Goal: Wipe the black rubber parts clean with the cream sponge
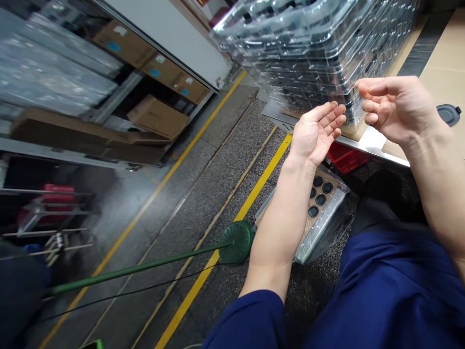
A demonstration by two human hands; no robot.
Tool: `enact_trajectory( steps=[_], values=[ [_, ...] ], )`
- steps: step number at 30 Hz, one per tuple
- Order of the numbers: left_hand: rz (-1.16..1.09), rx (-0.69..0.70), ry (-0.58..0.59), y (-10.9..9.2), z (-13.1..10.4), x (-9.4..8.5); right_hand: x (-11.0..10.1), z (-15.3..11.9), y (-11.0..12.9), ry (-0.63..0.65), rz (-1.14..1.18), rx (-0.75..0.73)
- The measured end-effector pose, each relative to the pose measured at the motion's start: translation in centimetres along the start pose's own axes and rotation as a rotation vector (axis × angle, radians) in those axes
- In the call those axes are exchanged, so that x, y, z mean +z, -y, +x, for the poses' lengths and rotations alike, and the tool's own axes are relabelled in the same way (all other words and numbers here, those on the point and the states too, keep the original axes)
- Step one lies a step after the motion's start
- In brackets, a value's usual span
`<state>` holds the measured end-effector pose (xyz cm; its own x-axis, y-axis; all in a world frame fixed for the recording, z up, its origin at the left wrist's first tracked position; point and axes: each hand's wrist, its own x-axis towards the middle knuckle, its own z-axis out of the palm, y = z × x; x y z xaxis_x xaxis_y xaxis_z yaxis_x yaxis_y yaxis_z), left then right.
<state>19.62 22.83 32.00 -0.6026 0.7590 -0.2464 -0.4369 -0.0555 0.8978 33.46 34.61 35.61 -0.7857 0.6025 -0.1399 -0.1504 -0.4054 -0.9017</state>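
Observation:
My left hand [317, 130] is raised palm up, its fingers apart and slightly curled, with nothing in it. To its right, my right hand [397, 107] hangs over the edge of the worktable [385, 148], fingers loosely bent and apart, also holding nothing. Just beyond both hands rises a tall stack of clear plastic trays [308, 58] with dark parts showing inside. A round black cap-like part [449, 114] lies on the table beside my right wrist.
Below my left forearm sits a plastic-lined box [323, 228] with several round black parts. A red bin [347, 157] is under the table edge. A green stand [236, 242] rests on the floor near yellow lines. Shelves at left hold cardboard boxes [158, 116].

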Motion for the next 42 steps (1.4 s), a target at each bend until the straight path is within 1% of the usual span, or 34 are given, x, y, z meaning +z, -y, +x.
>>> enact_trajectory(
  steps=[3, 8, 10, 14, 16, 18, 20, 23, 25, 28, 31, 35, 39, 42],
  values=[
    [-0.001, -0.007, 0.002, 0.6, 0.6, 0.2, -0.2, 0.1, 0.0, 0.001, 0.015, -0.029],
    [0.067, -0.047, -0.042, 2.1, 1.7, 0.1, -0.4, 0.2, -0.4, 0.020, 0.109, -0.034],
    [0.111, -0.015, -0.080, 2.2, 1.7, 0.0, -0.6, 0.3, -0.6, 0.027, 0.158, -0.036],
    [0.116, 0.183, -0.168, 1.1, 0.4, 0.5, -0.9, 0.7, -0.9, 0.036, 0.180, -0.019],
    [0.074, 0.229, -0.173, 0.2, -0.5, 1.3, -0.9, 0.7, -1.0, 0.035, 0.163, -0.006],
    [0.036, 0.216, -0.152, -0.7, -1.1, 2.0, -0.9, 0.6, -1.0, 0.022, 0.142, 0.003],
    [0.009, 0.174, -0.118, -1.5, -1.4, 2.5, -0.8, 0.2, -1.0, 0.003, 0.115, 0.015],
    [-0.018, 0.126, -0.086, -2.3, -1.6, 2.5, -0.8, -0.2, -1.3, -0.023, 0.062, 0.037],
    [-0.029, 0.122, -0.078, -2.5, -1.6, 2.2, -1.0, -0.3, -1.5, -0.037, 0.036, 0.039],
    [-0.045, 0.139, -0.063, -2.7, -1.6, 1.7, -1.1, -0.3, -1.2, -0.052, 0.004, 0.020],
    [-0.057, 0.147, -0.050, -2.7, -1.6, 1.6, -0.7, -0.4, -0.3, -0.054, -0.032, -0.029],
    [-0.051, 0.145, -0.045, -2.5, -1.5, 1.5, 0.4, -0.5, 1.2, 0.001, -0.014, -0.086],
    [-0.008, 0.141, -0.035, -2.1, -1.5, 1.5, 1.2, -0.4, 2.1, 0.066, -0.017, -0.093],
    [0.091, 0.174, -0.080, -2.1, -1.7, 1.5, 1.4, -0.5, 2.3, 0.053, -0.081, -0.086]
  ],
)
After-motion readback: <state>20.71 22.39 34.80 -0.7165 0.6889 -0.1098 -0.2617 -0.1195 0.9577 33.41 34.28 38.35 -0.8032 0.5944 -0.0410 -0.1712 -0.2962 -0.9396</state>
